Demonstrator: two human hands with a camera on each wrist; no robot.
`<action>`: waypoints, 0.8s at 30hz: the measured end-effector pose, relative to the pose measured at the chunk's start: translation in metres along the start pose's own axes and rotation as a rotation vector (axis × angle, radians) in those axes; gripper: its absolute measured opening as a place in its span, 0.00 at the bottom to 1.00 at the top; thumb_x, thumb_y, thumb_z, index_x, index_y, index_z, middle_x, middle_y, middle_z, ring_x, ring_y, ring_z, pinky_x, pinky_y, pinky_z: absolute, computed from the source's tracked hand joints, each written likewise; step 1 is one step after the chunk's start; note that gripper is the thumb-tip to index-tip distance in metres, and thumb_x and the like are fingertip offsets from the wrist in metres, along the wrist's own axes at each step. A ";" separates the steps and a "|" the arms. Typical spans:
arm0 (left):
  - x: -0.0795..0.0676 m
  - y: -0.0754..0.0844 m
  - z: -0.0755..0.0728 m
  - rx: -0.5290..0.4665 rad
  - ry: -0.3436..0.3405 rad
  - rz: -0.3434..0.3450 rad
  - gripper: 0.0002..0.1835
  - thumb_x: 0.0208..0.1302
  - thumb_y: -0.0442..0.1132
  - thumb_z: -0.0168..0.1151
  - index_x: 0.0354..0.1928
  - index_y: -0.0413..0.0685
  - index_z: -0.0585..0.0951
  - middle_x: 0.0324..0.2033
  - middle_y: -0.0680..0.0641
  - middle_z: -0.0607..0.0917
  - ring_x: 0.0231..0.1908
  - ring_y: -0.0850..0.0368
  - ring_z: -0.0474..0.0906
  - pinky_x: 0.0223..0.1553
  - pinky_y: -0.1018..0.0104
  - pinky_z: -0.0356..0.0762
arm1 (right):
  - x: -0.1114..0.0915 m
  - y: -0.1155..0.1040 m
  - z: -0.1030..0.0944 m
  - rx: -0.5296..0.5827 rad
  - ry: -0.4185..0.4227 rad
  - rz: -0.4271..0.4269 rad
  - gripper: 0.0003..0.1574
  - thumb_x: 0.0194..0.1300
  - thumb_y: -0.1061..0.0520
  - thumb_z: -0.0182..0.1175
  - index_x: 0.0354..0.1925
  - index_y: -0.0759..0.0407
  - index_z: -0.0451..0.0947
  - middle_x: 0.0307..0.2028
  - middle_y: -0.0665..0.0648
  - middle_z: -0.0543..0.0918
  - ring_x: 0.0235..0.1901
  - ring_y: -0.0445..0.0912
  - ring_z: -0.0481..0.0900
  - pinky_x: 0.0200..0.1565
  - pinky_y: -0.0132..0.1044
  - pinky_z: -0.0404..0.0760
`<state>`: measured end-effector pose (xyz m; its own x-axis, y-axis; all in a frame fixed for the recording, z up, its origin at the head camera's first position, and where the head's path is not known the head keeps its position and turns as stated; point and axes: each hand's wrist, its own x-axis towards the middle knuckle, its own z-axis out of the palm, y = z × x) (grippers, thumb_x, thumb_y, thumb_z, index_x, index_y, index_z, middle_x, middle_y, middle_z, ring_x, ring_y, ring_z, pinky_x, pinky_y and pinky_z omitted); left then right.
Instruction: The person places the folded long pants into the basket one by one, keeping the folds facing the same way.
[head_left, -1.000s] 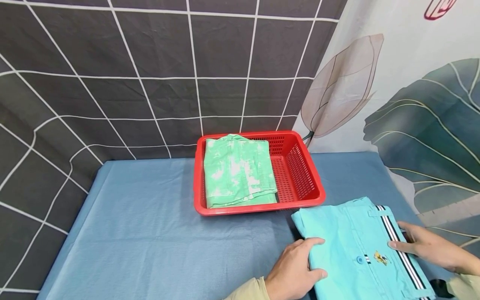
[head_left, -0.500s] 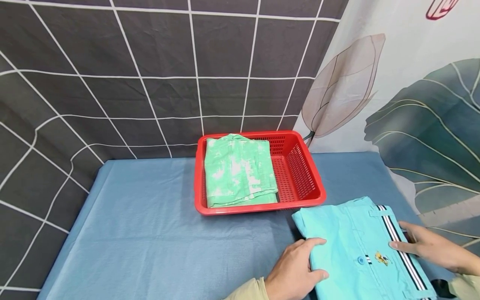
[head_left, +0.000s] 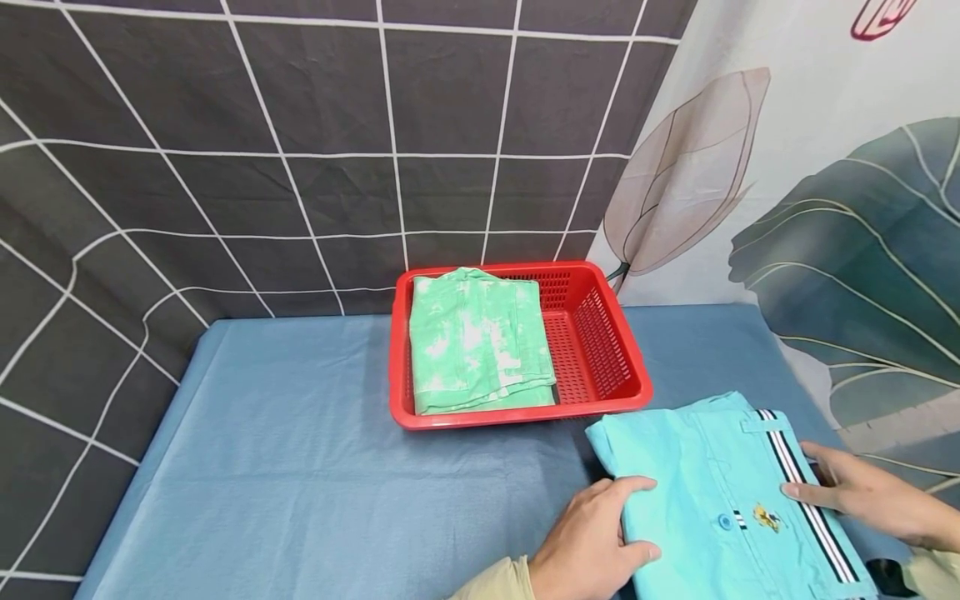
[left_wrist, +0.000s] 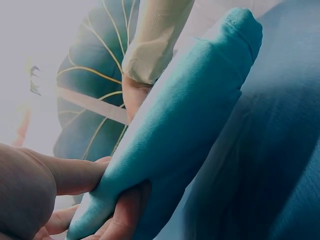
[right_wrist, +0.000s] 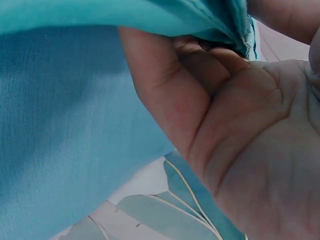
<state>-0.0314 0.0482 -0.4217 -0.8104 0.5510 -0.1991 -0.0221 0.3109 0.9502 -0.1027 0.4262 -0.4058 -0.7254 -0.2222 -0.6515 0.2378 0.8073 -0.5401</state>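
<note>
Folded turquoise trousers (head_left: 675, 475), with belt loops and a black-and-white striped waistband, are held between both hands at the front right of the table. My left hand (head_left: 581, 542) grips their left folded edge, thumb and forefinger on top. In the left wrist view, more of the left fingers curl under the thick turquoise fold (left_wrist: 165, 120). At the striped waistband my right hand (head_left: 862, 496) pinches the other side, thumb on top. The right wrist view shows the right fingers (right_wrist: 160, 75) bent beneath the cloth, their tips hidden.
A red perforated basket (head_left: 517, 419) stands behind the trousers, near the back of the table. Inside its left part lies a folded green-and-white garment (head_left: 480, 342). The table wears a blue cloth (head_left: 300, 467). A dark grid curtain (head_left: 322, 92) and a leaf-printed white one (head_left: 795, 108) hang behind.
The trousers and both hands have shifted very slightly to the right. Both grips look the same, and the basket stays in place.
</note>
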 end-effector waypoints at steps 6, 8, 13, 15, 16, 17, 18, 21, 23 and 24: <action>-0.002 0.001 -0.001 0.009 0.001 0.043 0.30 0.64 0.39 0.70 0.67 0.65 0.74 0.32 0.62 0.73 0.26 0.72 0.73 0.31 0.74 0.75 | -0.001 0.000 0.000 -0.011 0.003 0.001 0.59 0.77 0.50 0.53 0.65 0.94 0.27 0.37 0.59 0.79 0.38 0.52 0.77 0.39 0.46 0.77; -0.002 0.001 -0.001 0.014 0.005 0.057 0.31 0.64 0.39 0.70 0.67 0.64 0.74 0.32 0.63 0.73 0.26 0.72 0.73 0.32 0.74 0.75 | -0.001 -0.001 0.000 -0.017 0.005 0.002 0.58 0.77 0.50 0.53 0.65 0.94 0.28 0.37 0.59 0.79 0.38 0.52 0.76 0.39 0.46 0.77; -0.004 0.002 -0.002 0.021 0.015 0.078 0.31 0.64 0.38 0.71 0.67 0.64 0.74 0.30 0.62 0.72 0.25 0.72 0.72 0.32 0.75 0.75 | -0.002 -0.003 -0.001 0.010 -0.009 -0.021 0.54 0.78 0.51 0.53 0.66 0.93 0.33 0.38 0.59 0.80 0.39 0.52 0.78 0.39 0.47 0.78; -0.005 0.002 -0.002 0.017 0.018 0.081 0.31 0.64 0.38 0.71 0.67 0.64 0.74 0.30 0.62 0.72 0.25 0.72 0.72 0.32 0.75 0.75 | -0.002 -0.004 -0.002 0.038 -0.025 -0.043 0.52 0.78 0.53 0.53 0.66 0.92 0.35 0.39 0.60 0.81 0.39 0.53 0.80 0.39 0.47 0.79; -0.005 0.002 -0.002 0.012 0.018 0.080 0.31 0.64 0.38 0.71 0.67 0.64 0.74 0.30 0.62 0.72 0.25 0.72 0.72 0.32 0.75 0.75 | -0.003 -0.004 -0.002 0.045 -0.028 -0.048 0.51 0.78 0.53 0.53 0.66 0.92 0.35 0.40 0.60 0.82 0.39 0.53 0.80 0.39 0.48 0.80; -0.005 0.002 -0.002 0.006 0.017 0.077 0.31 0.64 0.38 0.71 0.67 0.64 0.74 0.30 0.62 0.73 0.25 0.72 0.72 0.31 0.75 0.75 | -0.003 -0.005 -0.002 0.054 -0.031 -0.051 0.51 0.78 0.53 0.53 0.66 0.92 0.35 0.40 0.60 0.82 0.39 0.54 0.81 0.39 0.48 0.80; -0.005 0.003 -0.002 -0.001 0.015 0.073 0.30 0.64 0.38 0.71 0.67 0.64 0.74 0.31 0.62 0.73 0.25 0.72 0.73 0.31 0.74 0.75 | -0.003 -0.005 -0.002 0.060 -0.031 -0.052 0.50 0.78 0.53 0.53 0.66 0.91 0.36 0.41 0.61 0.82 0.40 0.54 0.81 0.39 0.48 0.80; -0.005 0.003 -0.002 -0.024 0.003 0.060 0.30 0.64 0.38 0.70 0.67 0.64 0.74 0.31 0.62 0.73 0.25 0.71 0.73 0.31 0.74 0.75 | -0.004 -0.007 -0.001 0.057 -0.017 -0.035 0.51 0.77 0.53 0.54 0.67 0.91 0.36 0.42 0.61 0.82 0.41 0.54 0.81 0.40 0.49 0.80; -0.005 0.003 -0.003 -0.033 -0.004 0.055 0.30 0.65 0.38 0.70 0.67 0.64 0.74 0.31 0.62 0.73 0.25 0.71 0.73 0.31 0.73 0.76 | -0.005 -0.007 -0.001 0.043 -0.005 -0.020 0.52 0.77 0.52 0.54 0.66 0.92 0.35 0.43 0.60 0.82 0.42 0.53 0.80 0.41 0.50 0.80; -0.006 0.003 -0.003 -0.034 -0.006 0.055 0.30 0.65 0.38 0.70 0.67 0.64 0.74 0.31 0.62 0.73 0.25 0.71 0.73 0.31 0.73 0.75 | -0.005 -0.008 -0.001 0.033 -0.001 -0.016 0.53 0.77 0.52 0.54 0.66 0.92 0.35 0.43 0.60 0.82 0.42 0.53 0.80 0.41 0.50 0.80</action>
<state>-0.0284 0.0440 -0.4167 -0.8076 0.5709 -0.1479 0.0024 0.2540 0.9672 -0.1012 0.4215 -0.3982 -0.7287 -0.2353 -0.6431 0.2477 0.7850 -0.5679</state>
